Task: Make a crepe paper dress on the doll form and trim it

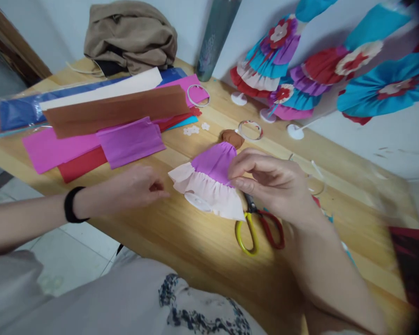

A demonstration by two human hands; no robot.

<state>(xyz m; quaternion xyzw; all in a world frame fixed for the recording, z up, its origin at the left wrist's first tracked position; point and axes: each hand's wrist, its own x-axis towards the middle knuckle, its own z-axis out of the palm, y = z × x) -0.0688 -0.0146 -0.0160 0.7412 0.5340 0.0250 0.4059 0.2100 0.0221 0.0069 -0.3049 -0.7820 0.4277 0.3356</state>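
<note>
Near and to the right of the small paper dress, scissors [259, 228] with one yellow and one red handle are lying on the pale wooden tabletop [195, 246], partly hidden beneath the right hand [268, 181]. Its thumb and index fingers are meeting at the tips by the skirt; contact is unclear. The left hand [139, 186] is curling left of the dress, too blurred to tell whether its fingers are meeting.

The small paper dress [214, 163], brown-topped with a purple skirt and white ruffle, is lying between the hands, its long axis running away and slightly rightward, brown end far. Beyond it, a clear patterned tape ring [250, 130] is resting; leftward, folded purple paper [131, 142] is lying. Farther, a green cylinder [216, 39] is standing, its pale markings unreadable.
</note>
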